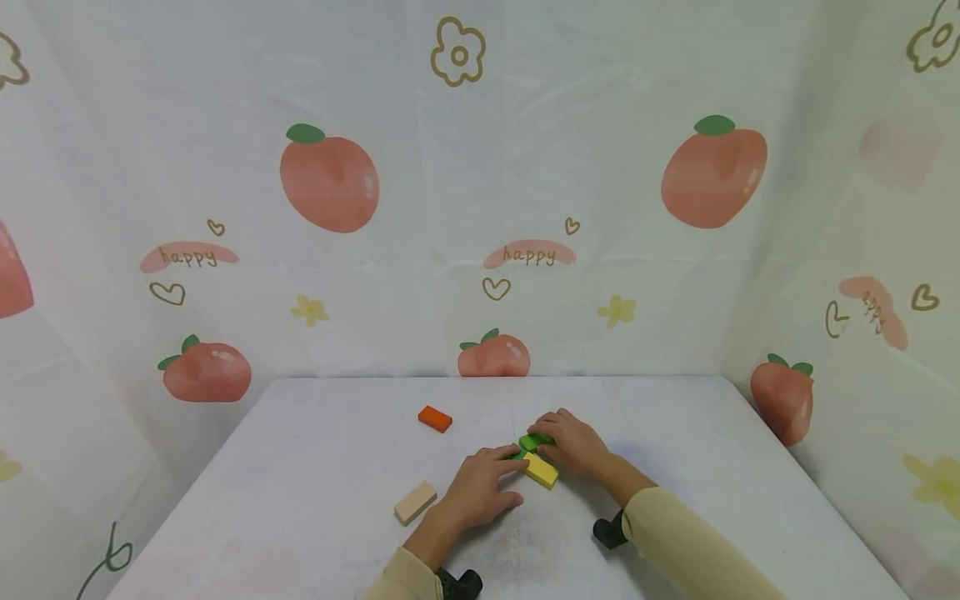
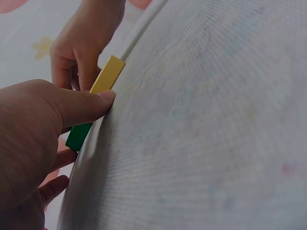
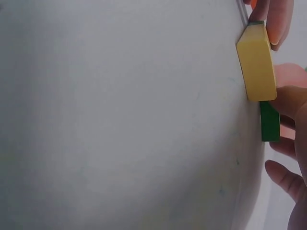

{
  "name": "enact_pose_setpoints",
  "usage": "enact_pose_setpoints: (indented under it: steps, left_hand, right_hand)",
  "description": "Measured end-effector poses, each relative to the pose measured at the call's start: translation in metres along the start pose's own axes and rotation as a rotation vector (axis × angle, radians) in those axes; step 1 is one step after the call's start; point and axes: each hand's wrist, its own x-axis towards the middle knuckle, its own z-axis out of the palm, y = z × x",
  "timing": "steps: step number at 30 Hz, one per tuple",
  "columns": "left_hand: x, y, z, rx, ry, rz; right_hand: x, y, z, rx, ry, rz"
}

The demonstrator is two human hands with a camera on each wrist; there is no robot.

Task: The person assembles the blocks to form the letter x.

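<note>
My right hand [image 1: 573, 442] grips a bright green block [image 1: 534, 440] between thumb and fingers. In the right wrist view that green block [image 3: 270, 123] shows beyond the yellow block, beside the thumb. A yellow block [image 1: 541, 471] lies nearer, angled, its far end close to the green one. My left hand [image 1: 483, 487] lies to the left with fingers extended; fingertips reach the yellow block's left end and a darker green block [image 1: 519, 452], mostly covered. Its thumb stands apart. In the left wrist view, the left thumb overlaps the yellow block [image 2: 109, 73].
An orange block [image 1: 435, 419] lies farther back on the white table [image 1: 315, 467]. A plain wooden block [image 1: 416, 503] sits just left of the left wrist. Printed white cloth [image 1: 420, 183] hangs behind and at both sides. Black wrist cameras [image 1: 610, 531] sit under both forearms.
</note>
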Motion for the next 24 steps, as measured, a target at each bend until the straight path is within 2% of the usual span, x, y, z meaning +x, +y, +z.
enact_pose_setpoints:
  steps: [3, 9, 16, 24]
  left_hand:
    - [0.0002, -0.0006, 0.0002, -0.006, 0.001, 0.000]
    - [-0.0005, 0.0009, -0.0011, -0.021, -0.004, -0.003]
    - [-0.0008, 0.0017, -0.0018, -0.017, 0.000, 0.002]
    - [0.0002, -0.0004, -0.0010, -0.022, -0.005, -0.003]
  right_hand:
    - [0.0015, 0.0011, 0.0006, 0.026, 0.019, -0.004]
    - [0.0052, -0.0018, 0.0009, 0.087, -0.001, 0.059]
    - [0.0067, -0.0025, 0.0028, 0.090, 0.016, 0.005]
    - [0.0086, -0.0051, 0.0022, 0.098, 0.019, 0.009]
